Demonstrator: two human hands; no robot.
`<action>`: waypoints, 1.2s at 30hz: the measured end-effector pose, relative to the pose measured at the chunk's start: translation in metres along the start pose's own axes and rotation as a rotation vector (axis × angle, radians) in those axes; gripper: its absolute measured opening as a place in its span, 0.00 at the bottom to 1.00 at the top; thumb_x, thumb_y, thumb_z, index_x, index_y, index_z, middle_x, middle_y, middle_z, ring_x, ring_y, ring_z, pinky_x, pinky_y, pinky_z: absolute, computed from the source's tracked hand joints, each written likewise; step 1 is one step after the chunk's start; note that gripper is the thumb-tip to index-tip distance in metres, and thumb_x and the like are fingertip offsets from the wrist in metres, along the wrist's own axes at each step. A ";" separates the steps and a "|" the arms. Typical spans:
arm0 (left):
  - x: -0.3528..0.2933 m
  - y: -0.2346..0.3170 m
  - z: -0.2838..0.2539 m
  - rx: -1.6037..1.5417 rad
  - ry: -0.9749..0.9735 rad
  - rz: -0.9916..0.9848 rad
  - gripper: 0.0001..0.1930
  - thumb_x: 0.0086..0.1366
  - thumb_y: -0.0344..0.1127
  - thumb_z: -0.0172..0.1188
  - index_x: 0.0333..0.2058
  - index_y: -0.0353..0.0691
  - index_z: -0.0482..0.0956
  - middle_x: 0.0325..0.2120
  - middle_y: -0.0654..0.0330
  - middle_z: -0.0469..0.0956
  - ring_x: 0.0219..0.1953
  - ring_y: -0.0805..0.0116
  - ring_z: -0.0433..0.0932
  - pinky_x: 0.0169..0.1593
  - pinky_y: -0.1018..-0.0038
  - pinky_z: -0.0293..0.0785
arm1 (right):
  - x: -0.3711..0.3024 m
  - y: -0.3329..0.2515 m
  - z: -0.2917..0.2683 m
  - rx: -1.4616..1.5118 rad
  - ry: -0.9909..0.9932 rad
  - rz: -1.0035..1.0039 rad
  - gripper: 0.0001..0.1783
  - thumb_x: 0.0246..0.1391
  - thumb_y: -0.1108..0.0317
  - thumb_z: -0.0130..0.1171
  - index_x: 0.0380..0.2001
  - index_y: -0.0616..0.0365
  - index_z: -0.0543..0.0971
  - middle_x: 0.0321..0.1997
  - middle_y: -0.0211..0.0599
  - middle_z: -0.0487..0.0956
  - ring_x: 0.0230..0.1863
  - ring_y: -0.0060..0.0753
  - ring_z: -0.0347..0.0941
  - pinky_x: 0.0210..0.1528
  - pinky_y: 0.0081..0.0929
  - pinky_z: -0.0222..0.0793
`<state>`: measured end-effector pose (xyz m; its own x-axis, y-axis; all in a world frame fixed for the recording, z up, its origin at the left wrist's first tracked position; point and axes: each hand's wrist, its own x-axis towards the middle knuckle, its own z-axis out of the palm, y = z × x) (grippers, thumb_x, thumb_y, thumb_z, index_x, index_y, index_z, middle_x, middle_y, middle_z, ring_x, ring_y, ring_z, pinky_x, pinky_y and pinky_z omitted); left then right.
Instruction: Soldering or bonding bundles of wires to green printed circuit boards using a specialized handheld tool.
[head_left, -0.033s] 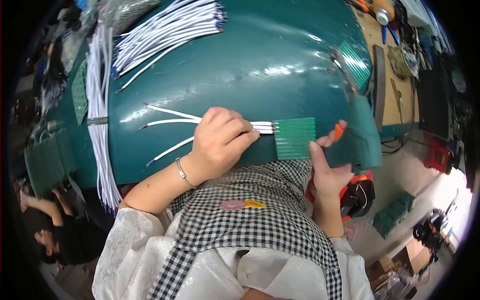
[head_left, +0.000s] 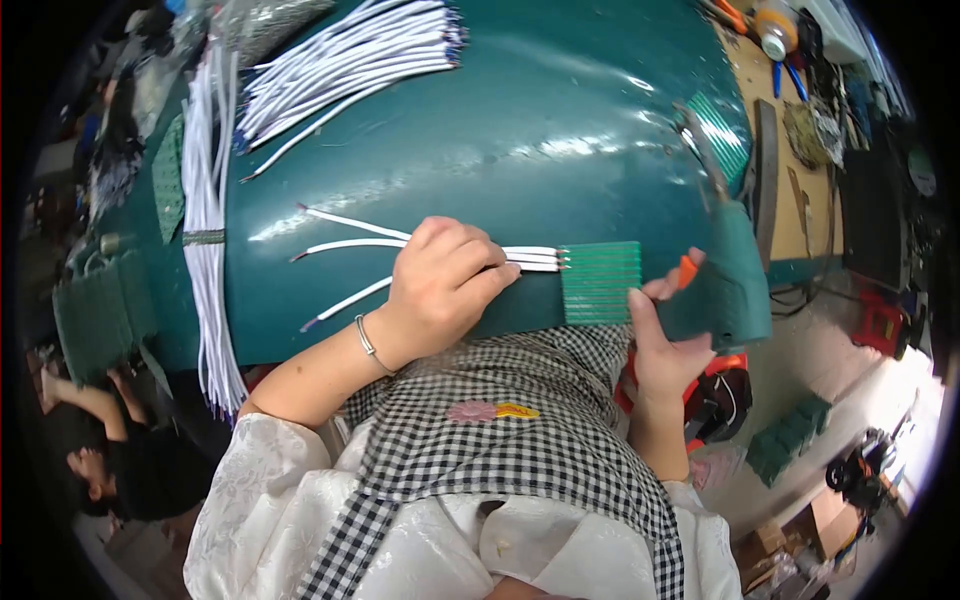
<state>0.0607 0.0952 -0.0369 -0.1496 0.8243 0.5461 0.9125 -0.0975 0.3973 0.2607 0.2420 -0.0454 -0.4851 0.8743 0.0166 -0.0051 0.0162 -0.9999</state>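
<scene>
Your left hand (head_left: pixel 447 275) lay back-up over three white cables (head_left: pixel 532 259), its thumb and fingers closed on them above the teal work surface (head_left: pixel 470 190). To the left of that hand, their stripped ends fanned apart. On the other side they ran close together, and their dark ends met the upper left edge of a green striped circuit board (head_left: pixel 601 283). The circuit board lay flat near the table's front edge, between your two hands.

Your right hand (head_left: pixel 665 350) was curled around the grip of a teal soldering gun (head_left: pixel 738 285), with a fingertip by its orange trigger (head_left: pixel 687 270). The gun's metal nose pointed away from you, toward a second green striped board (head_left: pixel 718 135) at the far right. Your right thumb was right at the circuit board's right edge; whether it touched, I could not tell.

Farther back on the table, a loose pile of white cut cables (head_left: pixel 350 75) lay slantwise. To your left, a long bundle of white cables (head_left: pixel 205 170) was gathered by a dark band (head_left: pixel 203 237), its lower ends overhanging the near edge. You wore a black-and-white checked apron (head_left: pixel 520 460) and a bracelet (head_left: pixel 365 336) on your left wrist. Beyond the table's left side was another person (head_left: pixel 145 465) in dark clothing.
</scene>
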 end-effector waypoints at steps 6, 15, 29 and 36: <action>0.017 -0.029 -0.031 -0.262 -0.187 -0.275 0.10 0.47 0.32 0.75 0.27 0.39 0.83 0.23 0.60 0.79 0.28 0.60 0.78 0.34 0.68 0.72 | 0.002 0.000 0.003 0.040 0.008 -0.002 0.39 0.45 0.93 0.60 0.62 0.66 0.64 0.37 0.32 0.70 0.36 0.22 0.69 0.41 0.21 0.71; 0.056 -0.155 -0.017 0.454 0.038 -0.303 0.05 0.52 0.31 0.69 0.28 0.40 0.83 0.29 0.61 0.78 0.37 0.57 0.75 0.41 0.65 0.73 | -0.006 -0.006 0.005 -0.024 0.043 -0.060 0.39 0.45 0.92 0.61 0.62 0.66 0.63 0.38 0.33 0.70 0.36 0.22 0.69 0.41 0.22 0.71; 0.055 -0.146 -0.016 0.461 0.035 -0.158 0.06 0.56 0.25 0.65 0.33 0.38 0.79 0.29 0.57 0.78 0.34 0.57 0.77 0.39 0.65 0.74 | -0.003 -0.007 0.005 0.041 0.052 -0.054 0.38 0.46 0.92 0.60 0.62 0.66 0.64 0.40 0.33 0.71 0.38 0.20 0.68 0.43 0.22 0.72; 0.053 -0.020 -0.033 -0.098 -0.205 -0.047 0.13 0.52 0.24 0.63 0.39 0.39 0.82 0.28 0.58 0.79 0.29 0.58 0.80 0.31 0.67 0.77 | 0.004 -0.013 0.010 0.111 0.066 -0.060 0.38 0.46 0.92 0.60 0.62 0.66 0.64 0.40 0.34 0.71 0.38 0.21 0.68 0.42 0.21 0.71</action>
<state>0.0213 0.1226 0.0088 -0.1012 0.9242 0.3682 0.8636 -0.1021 0.4937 0.2494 0.2406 -0.0327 -0.4228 0.9033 0.0730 -0.1308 0.0189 -0.9912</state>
